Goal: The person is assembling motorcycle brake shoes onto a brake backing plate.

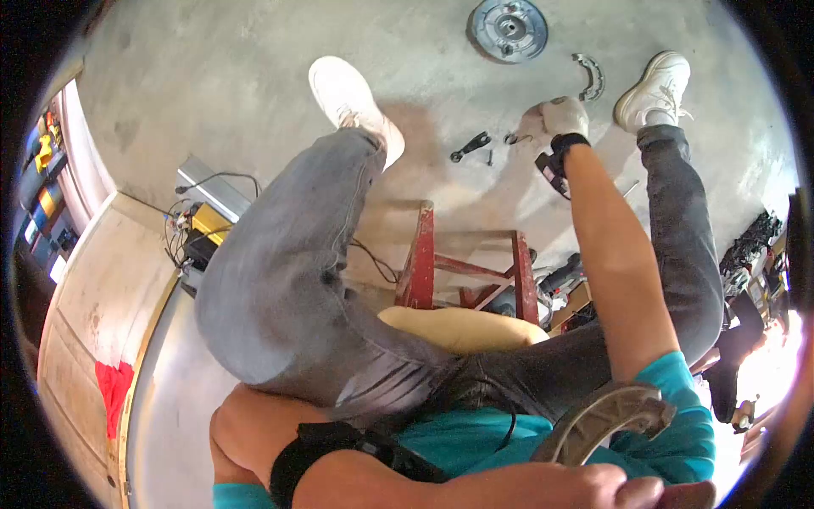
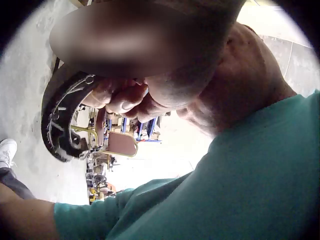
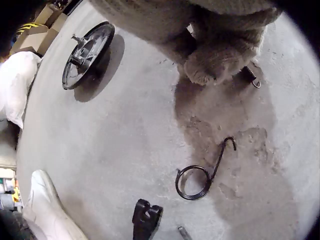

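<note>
My bare left hand [image 1: 598, 488] grips one end of a curved brake shoe [image 1: 598, 420], held up close to the chest. The left wrist view shows the ribbed inner side of this shoe [image 2: 62, 120] beside the curled fingers [image 2: 127, 97]. Down near the floor, my gloved right hand [image 1: 565, 117] has its fingers bent around a small coil spring [image 3: 254, 77]; a hooked end sticks out and the rest is hidden by the glove. Below that hand lie a black torsion spring [image 3: 194, 182] and a black lever arm [image 3: 146, 220].
Another brake shoe [image 1: 591, 78] and a round brake plate [image 1: 509, 30] lie on the concrete floor ahead. A small pin [image 1: 490, 158] rests near the lever arm. Between the legs stands a red stool frame [image 1: 417, 259]. Cables and a yellow box [image 1: 209, 222] are at left.
</note>
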Action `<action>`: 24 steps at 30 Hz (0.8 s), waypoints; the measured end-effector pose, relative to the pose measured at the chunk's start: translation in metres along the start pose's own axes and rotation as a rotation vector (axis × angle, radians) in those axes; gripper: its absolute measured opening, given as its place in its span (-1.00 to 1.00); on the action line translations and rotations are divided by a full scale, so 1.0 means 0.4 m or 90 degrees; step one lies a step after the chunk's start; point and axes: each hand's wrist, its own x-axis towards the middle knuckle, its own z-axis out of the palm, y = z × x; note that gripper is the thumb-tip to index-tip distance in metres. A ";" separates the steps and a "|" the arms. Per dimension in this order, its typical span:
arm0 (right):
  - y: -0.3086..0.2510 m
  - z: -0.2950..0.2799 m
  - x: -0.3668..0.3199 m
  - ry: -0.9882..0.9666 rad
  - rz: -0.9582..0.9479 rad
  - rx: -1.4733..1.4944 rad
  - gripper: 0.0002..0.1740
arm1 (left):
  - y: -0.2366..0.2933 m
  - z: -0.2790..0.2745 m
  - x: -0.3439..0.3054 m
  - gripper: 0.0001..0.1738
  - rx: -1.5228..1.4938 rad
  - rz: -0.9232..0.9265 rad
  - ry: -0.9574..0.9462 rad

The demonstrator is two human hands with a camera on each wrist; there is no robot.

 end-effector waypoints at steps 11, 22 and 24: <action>-0.119 -0.185 -0.154 -0.190 -0.450 -0.455 -0.66 | 0.032 -0.003 -0.057 -0.78 0.058 0.087 0.069; -0.207 -0.646 -0.692 -0.169 -0.292 0.604 -0.74 | 0.072 -0.091 -0.178 -0.75 -0.151 -0.356 0.056; -0.180 -0.658 -0.816 -0.216 -0.318 0.656 -0.73 | 0.029 -0.087 -0.202 -0.72 -0.267 -0.406 0.016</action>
